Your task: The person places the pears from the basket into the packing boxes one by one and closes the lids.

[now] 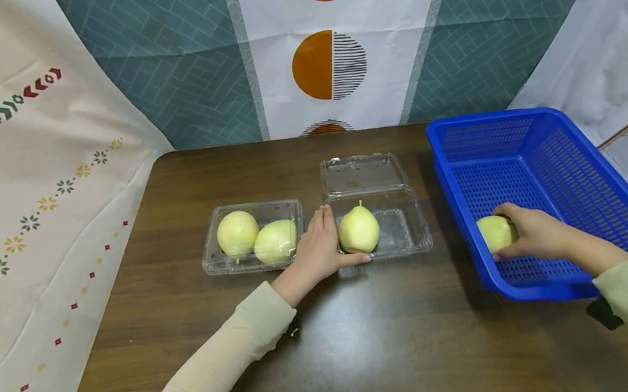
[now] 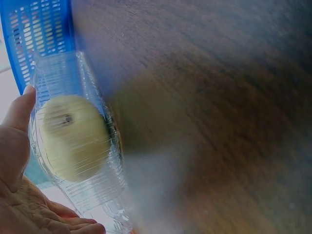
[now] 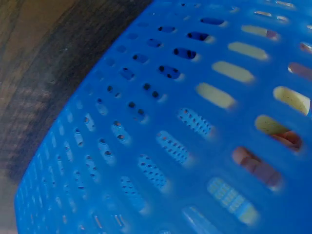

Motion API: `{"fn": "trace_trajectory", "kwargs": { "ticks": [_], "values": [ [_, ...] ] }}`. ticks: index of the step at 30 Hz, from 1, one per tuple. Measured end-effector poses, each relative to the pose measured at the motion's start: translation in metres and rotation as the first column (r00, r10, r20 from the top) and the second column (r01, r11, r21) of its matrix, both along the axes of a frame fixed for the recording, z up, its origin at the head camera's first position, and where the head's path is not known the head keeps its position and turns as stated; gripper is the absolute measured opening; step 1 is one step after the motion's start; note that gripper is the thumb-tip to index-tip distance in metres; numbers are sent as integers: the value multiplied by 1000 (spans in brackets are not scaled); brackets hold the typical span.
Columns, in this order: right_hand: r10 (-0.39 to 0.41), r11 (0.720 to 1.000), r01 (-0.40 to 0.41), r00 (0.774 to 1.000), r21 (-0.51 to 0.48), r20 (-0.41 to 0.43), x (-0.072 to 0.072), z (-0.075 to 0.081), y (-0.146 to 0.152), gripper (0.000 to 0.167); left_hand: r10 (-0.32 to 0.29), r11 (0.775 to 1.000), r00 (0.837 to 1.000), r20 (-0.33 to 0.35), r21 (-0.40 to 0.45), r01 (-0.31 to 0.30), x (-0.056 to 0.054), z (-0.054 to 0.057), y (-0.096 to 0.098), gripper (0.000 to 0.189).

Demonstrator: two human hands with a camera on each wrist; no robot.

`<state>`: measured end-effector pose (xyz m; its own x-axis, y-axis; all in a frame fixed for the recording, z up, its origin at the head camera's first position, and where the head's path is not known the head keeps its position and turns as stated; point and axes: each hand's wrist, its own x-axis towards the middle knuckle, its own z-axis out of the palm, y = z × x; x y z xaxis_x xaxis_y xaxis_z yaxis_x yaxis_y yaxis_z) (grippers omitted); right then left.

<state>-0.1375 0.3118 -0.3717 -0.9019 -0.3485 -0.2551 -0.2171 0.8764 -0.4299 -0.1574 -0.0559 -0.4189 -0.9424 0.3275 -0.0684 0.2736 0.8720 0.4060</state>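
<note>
My left hand (image 1: 317, 248) rests against the left side of a clear plastic clamshell box (image 1: 402, 228), fingers extended, thumb along its front edge. Inside that box stands one yellow-green pear (image 1: 359, 229), stem up; the box's lid (image 1: 363, 175) is folded back. In the left wrist view the same pear (image 2: 75, 139) shows through the clear wall. Over at the right, my right hand (image 1: 536, 235) grips another pear (image 1: 494, 233) within a blue plastic basket (image 1: 456, 205). Through slots of the basket wall (image 3: 146, 122), the right wrist view shows bits of pear and fingers.
Left of my left hand sits a second clear box (image 1: 213, 259), its lid closed over two pears (image 1: 237, 232). A small stem-like scrap (image 1: 294, 332) lies on the brown wooden table (image 1: 366, 345). Patterned cloths (image 1: 200, 60) hang behind and at both sides.
</note>
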Motion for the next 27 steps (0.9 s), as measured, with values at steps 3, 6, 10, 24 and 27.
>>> {"fn": "trace_trajectory", "kwargs": {
  "ticks": [3, 6, 10, 24, 27],
  "values": [
    [4, 1000, -4, 1000, -4, -6, 1, 0, 0, 81, 1, 1000, 1000, -10, 4, -1, 0, -1, 0, 124],
    [7, 1000, -7, 1000, -5, -18, 1, -1, 0, 80, 2, 1000, 1000, -24, 5, -2, 0, -1, 0, 124],
    [7, 1000, -7, 1000, -2, -27, 1, -3, 0, 80, 0, 1000, 1000, -29, 9, 0, 1, 0, 0, 124],
    [17, 1000, -16, 996, 12, -93, 2, -8, 4, 83, 4, 1000, 1000, -11, 2, -4, 0, -1, 1, 124],
    [11, 1000, -9, 994, 19, -108, 3, -7, 6, 83, 0, 1000, 1000, -13, -11, 0, 0, 0, 2, 124]
  ]
}}
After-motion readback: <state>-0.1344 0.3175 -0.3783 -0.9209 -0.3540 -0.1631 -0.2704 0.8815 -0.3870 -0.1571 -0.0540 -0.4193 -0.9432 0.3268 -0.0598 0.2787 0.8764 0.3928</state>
